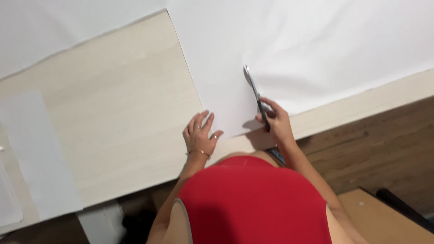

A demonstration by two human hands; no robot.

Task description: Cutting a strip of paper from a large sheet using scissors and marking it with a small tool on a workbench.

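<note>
A large white sheet of paper (pixel 289 49) covers the right part of a pale wooden table (pixel 113 117). My right hand (pixel 275 122) grips black-handled scissors (pixel 255 92), whose blades point away from me over the sheet near its front edge. My left hand (pixel 200 134) lies flat with fingers spread, pressing the sheet's front left corner onto the table. A thin bracelet sits on that wrist. My red top fills the bottom middle of the view.
A narrow white paper strip (pixel 38 153) lies at the table's left, with another white piece (pixel 9 199) at the far left edge. A white wall (pixel 54 22) runs behind. Wooden floor (pixel 379 149) and a light board (pixel 389 221) show at right.
</note>
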